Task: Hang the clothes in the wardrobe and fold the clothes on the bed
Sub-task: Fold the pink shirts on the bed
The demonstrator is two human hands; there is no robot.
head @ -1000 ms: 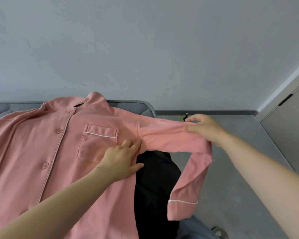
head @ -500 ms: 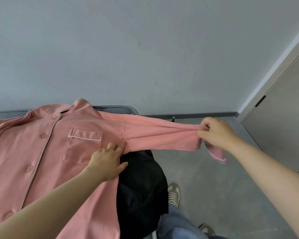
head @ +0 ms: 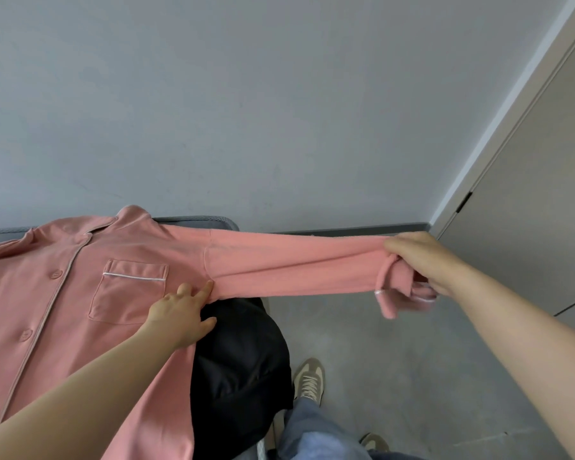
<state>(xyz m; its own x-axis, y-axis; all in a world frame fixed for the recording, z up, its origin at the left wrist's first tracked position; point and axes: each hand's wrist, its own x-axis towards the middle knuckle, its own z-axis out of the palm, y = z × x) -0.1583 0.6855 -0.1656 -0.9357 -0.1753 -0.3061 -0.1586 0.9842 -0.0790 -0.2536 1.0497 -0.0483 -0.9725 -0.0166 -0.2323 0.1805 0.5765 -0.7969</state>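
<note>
1. Two hands are on one pink shirt (head: 80, 293). It lies front-up on the bed (head: 196, 222), collar toward the wall (head: 279, 111), buttons showing down the white-piped front edge.
2. My left hand (head: 180, 313) lies flat on the shirt at the underarm, just right of the chest pocket (head: 130, 293). Its fingers are straight and press the cloth down, with the thumb stuck out over the black garment (head: 239, 366). It grips nothing.
3. My right hand (head: 425, 263) is curled round the far end of the sleeve (head: 296, 267), fingers closed on the bunched cloth just above the cuff (head: 390, 293).
4. The sleeve runs out level from the shoulder seam to my right hand. It is drawn taut, off the bed and out over the floor (head: 395, 360).
5. The cuff has white piping and hangs folded below my right hand. Its edge is partly blurred.
6. The black garment sits under the shirt's right edge at the bed corner and droops over the side toward the floor.
7. Only a grey strip of the bed shows, behind the collar and against the pale wall.
8. The floor is grey. My shoe (head: 309, 376), tan with pale laces, stands just beside the black garment, and my jeans leg (head: 312, 433) is below it. The toe of a second shoe (head: 374, 441) shows at the bottom edge.
9. A beige door (head: 528, 227) stands at the right, and a dark skirting (head: 346, 227) runs along the foot of the wall.
</note>
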